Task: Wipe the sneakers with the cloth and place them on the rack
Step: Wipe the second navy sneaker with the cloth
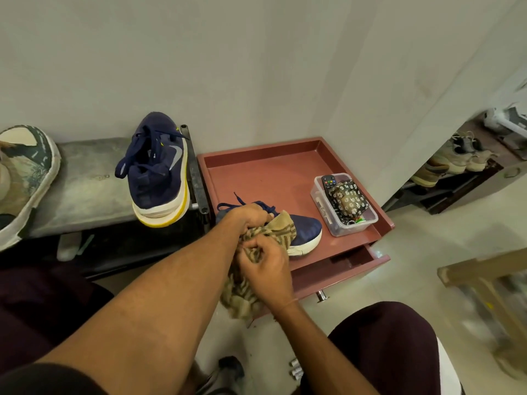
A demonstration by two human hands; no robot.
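Note:
One navy sneaker (159, 169) with a white and yellow sole stands on the grey top shelf of the rack (85, 189), its heel jutting over the front edge. The second navy sneaker (306, 229) lies on the reddish-brown cabinet top (265, 178), toe to the right. My left hand (246, 216) is on this sneaker at its laces and grips the top of a tan striped cloth (242, 292). My right hand (263, 269) pinches the bunched cloth just in front of the shoe. The cloth hides the sneaker's middle and heel.
A clear plastic box (345, 206) with a remote and a flowered pouch sits at the cabinet's right. The cabinet drawer (339, 269) is partly pulled out. A green patterned shoe (25, 178) lies at the rack's left. More shoes (453, 161) stand on a low shelf at right.

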